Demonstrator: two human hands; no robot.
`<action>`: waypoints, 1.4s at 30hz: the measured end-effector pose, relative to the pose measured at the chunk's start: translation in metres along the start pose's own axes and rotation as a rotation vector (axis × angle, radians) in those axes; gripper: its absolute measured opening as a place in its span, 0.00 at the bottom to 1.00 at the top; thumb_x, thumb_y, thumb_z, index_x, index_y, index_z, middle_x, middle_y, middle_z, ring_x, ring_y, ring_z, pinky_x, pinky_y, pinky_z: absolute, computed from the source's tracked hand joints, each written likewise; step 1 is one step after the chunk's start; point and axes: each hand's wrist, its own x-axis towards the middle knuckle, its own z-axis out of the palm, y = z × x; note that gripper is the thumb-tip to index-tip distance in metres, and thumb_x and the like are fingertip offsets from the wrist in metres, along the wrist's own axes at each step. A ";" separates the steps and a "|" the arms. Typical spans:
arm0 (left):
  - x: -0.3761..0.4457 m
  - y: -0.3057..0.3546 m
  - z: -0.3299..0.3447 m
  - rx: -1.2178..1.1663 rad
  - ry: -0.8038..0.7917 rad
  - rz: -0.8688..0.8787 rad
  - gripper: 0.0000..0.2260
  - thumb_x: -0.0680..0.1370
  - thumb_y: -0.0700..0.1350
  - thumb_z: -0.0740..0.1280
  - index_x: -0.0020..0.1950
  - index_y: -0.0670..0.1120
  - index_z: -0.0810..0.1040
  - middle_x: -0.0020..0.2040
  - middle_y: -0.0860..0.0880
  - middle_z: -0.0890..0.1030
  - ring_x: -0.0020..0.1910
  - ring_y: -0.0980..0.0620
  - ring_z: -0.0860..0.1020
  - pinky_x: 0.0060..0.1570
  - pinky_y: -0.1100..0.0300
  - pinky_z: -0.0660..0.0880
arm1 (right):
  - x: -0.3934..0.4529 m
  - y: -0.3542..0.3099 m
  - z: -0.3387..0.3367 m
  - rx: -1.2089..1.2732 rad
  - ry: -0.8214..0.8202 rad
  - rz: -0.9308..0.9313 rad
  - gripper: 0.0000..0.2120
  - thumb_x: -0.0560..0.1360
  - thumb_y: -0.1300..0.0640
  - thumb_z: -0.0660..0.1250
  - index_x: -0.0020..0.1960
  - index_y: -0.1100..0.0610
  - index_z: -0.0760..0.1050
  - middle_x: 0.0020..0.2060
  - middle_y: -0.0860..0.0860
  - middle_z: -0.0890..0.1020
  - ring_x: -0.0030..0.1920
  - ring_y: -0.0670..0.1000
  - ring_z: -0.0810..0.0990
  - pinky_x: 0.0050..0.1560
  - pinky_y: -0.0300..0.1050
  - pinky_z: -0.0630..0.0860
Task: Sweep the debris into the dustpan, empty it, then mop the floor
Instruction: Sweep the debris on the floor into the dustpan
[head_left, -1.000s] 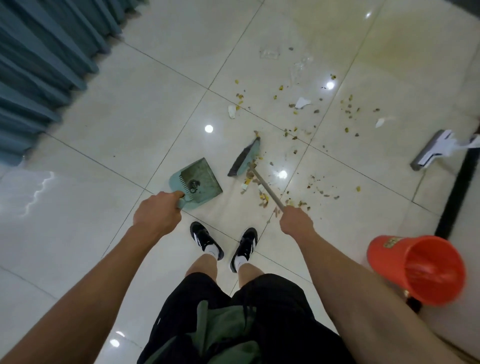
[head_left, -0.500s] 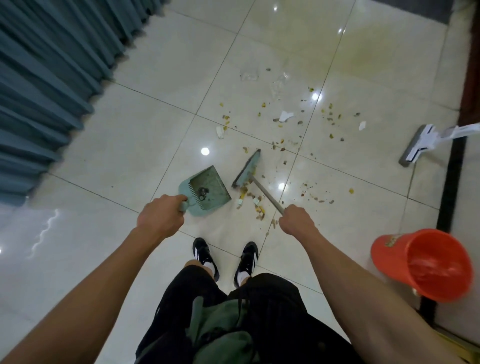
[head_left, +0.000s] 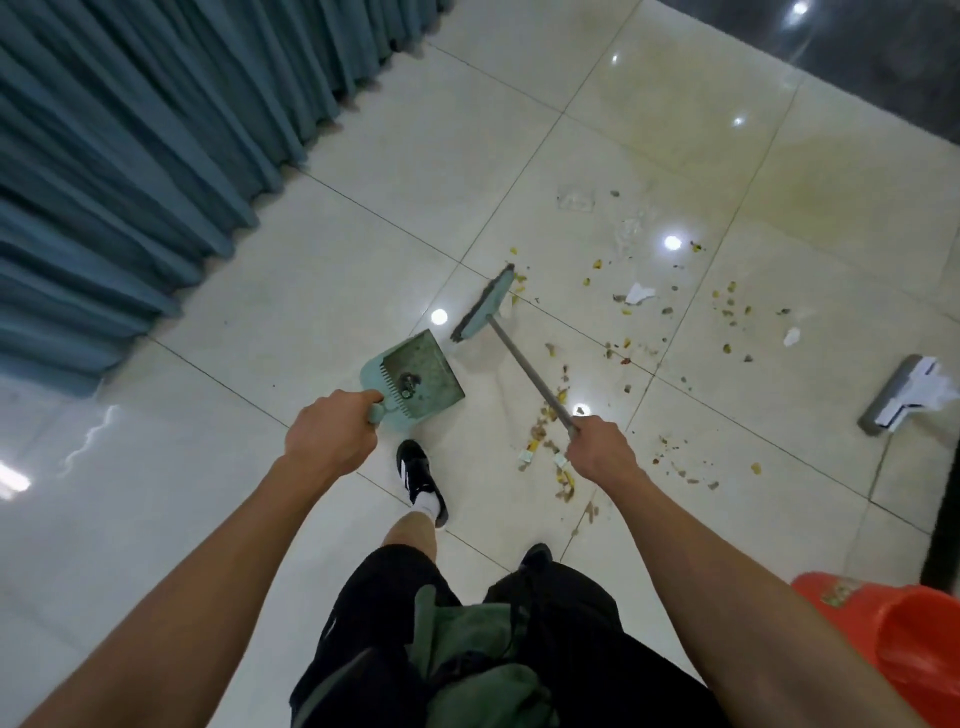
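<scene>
Debris litters the floor ahead of and beside my right hand, which grips the broom handle; my left hand clasps the dustpan, just left of the broom head. Curtains hang far left. Frame edges cut off the mop head and orange bucket at right.

Tiled floor bears scattered debris, mop head.
</scene>
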 end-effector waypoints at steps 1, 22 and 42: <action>0.011 -0.012 -0.008 -0.006 -0.004 -0.012 0.12 0.80 0.46 0.62 0.62 0.56 0.77 0.46 0.48 0.80 0.39 0.46 0.79 0.38 0.56 0.77 | 0.008 -0.020 -0.001 -0.003 0.001 -0.001 0.14 0.80 0.56 0.59 0.63 0.56 0.76 0.43 0.52 0.79 0.39 0.53 0.78 0.36 0.44 0.73; 0.202 -0.051 -0.125 0.047 -0.047 0.055 0.18 0.79 0.45 0.62 0.69 0.58 0.75 0.53 0.46 0.81 0.45 0.43 0.80 0.43 0.53 0.79 | 0.141 -0.175 -0.055 0.201 -0.024 0.097 0.14 0.81 0.56 0.58 0.59 0.61 0.78 0.48 0.58 0.83 0.38 0.54 0.78 0.27 0.39 0.67; 0.346 0.054 -0.189 0.254 -0.132 0.298 0.10 0.81 0.45 0.63 0.61 0.52 0.78 0.48 0.46 0.80 0.41 0.45 0.79 0.37 0.56 0.73 | 0.220 -0.174 -0.119 0.136 -0.137 0.260 0.15 0.78 0.63 0.59 0.65 0.60 0.73 0.50 0.56 0.79 0.42 0.56 0.76 0.40 0.48 0.74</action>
